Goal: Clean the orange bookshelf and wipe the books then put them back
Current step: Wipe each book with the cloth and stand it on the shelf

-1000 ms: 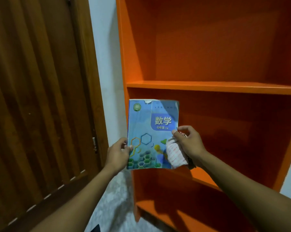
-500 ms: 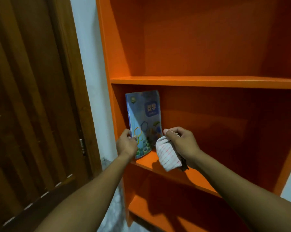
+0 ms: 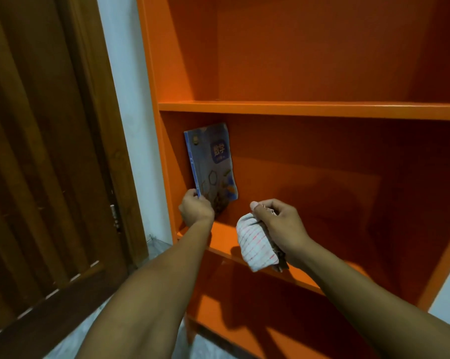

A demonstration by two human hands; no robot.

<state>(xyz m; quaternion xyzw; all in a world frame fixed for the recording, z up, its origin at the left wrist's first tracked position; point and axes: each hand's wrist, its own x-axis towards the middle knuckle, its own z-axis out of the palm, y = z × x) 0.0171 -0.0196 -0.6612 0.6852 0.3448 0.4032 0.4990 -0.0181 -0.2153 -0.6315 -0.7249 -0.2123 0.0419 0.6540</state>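
The left hand [image 3: 196, 209] grips the blue book [image 3: 211, 161] by its lower spine, standing it against the orange bookshelf [image 3: 296, 110]'s left wall. To its right, apart from the book, the right hand [image 3: 278, 224] is closed around a cloth [image 3: 255, 244].

A: What stands on the left?
B: A dark brown wooden door [image 3: 37, 151], its hinge [image 3: 114, 216] beside a strip of white wall [image 3: 130, 125].
A: And low down?
B: Pale, speckled floor [image 3: 159, 248]; the light is dim.
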